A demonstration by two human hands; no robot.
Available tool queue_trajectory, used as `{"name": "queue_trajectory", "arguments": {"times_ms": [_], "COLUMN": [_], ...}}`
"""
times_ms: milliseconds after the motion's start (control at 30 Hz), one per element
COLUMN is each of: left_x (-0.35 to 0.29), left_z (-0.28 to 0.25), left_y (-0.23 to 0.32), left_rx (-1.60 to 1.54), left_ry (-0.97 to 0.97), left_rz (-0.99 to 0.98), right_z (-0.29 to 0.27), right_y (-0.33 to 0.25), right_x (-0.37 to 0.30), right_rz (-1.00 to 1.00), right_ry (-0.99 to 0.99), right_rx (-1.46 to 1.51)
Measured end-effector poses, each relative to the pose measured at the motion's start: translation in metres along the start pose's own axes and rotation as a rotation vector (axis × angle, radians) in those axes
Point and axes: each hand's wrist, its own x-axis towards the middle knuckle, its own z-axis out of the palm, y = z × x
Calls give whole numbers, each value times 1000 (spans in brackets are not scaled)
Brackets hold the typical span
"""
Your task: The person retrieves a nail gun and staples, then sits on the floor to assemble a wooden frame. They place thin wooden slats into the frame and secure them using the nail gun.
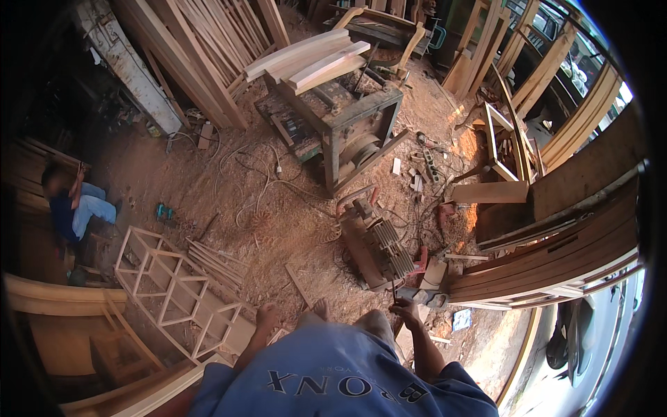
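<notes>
A pale wooden frame (pixel 193 279) is lying leftmost, the left hand (pixel 267 317) is hanging near it (I cannot tell whether it is holding anything), and the right hand (pixel 407 313) is gripping a thin dark rod (pixel 394 291) at the near end of a ribbed machine (pixel 379 244).

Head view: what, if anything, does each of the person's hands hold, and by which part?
The right hand seems to pinch a thin, dark, straight rod by its lower end; nothing shows in the left hand.

Lg dk caps (pixel 338 385) w/ faint smaller line, upside-down, on person's blue shirt (pixel 306 347)
</notes>
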Motion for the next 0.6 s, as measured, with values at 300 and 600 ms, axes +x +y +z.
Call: {"name": "queue_trajectory", "arguments": {"times_ms": [300,600], "left_x": [-32,-10], "left_z": [-98,-40], "left_y": [-114,-72], "left_rx": [3,212], "left_ry": [97,-53], "left_rz": [-171,-213], "right_z": [259,393], "right_y": [-204,-352], "right_x": [179,481], "right_rz": [-114,-498], "right_ry": [-148,83], "right_rx": [-399,-930]}}
